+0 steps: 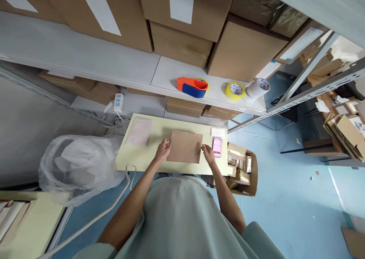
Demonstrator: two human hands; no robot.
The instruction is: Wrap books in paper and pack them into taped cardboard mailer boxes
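Note:
A flat brown cardboard piece (184,147) with a crease down its middle lies on the pale yellow table (154,164). At its left edge is my left hand (163,149), fingers bent around that edge. My right hand (208,152) is at the right edge, its fingertips pinched together there; whether they grip the cardboard is too small to tell. Beside the right hand lies a phone (217,147) with a pink screen, and a white slip (218,132) sits just above it. A translucent sheet (139,131) rests on the table's left part.
Above the table, a shelf (137,69) holds large boxes (182,42), an orange and blue tape dispenser (192,87) and tape rolls (234,90). A plastic bag (80,164) stands left; an open carton of small boxes (253,175) stands right. A white cable (114,204) runs lower left.

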